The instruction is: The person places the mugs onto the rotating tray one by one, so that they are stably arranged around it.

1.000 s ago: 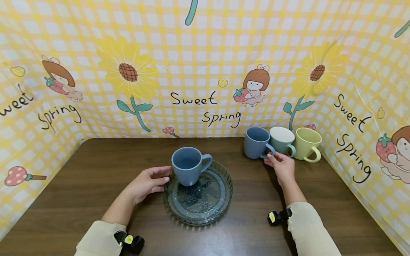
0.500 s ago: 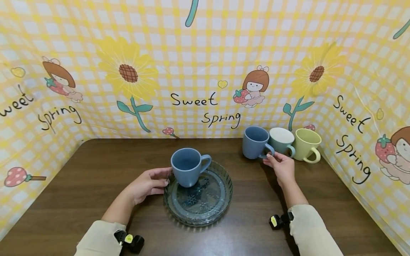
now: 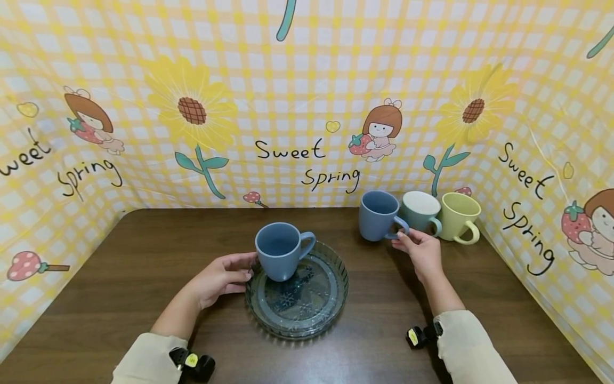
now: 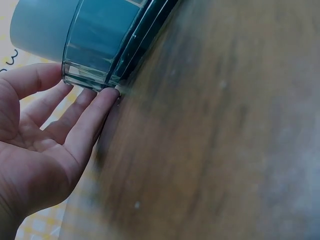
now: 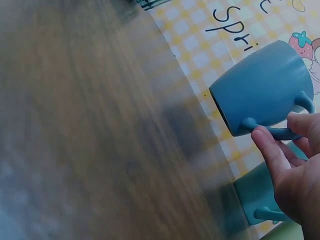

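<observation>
One blue mug [image 3: 377, 217] pinched at its handle by the right hand's [image 3: 423, 253] fingers, just left of a white-lined green mug [image 3: 422, 219] and a yellow mug [image 3: 454, 221] | left hand [image 3: 221, 280]: fingers loosely spread, tips at the glass dish's [image 3: 307, 309] rim | second blue mug [image 3: 280, 262] upright in the dish

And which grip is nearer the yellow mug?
Right: the right grip is left and in front of the yellow mug; the left grip is farther left, touching the glass dish.
</observation>
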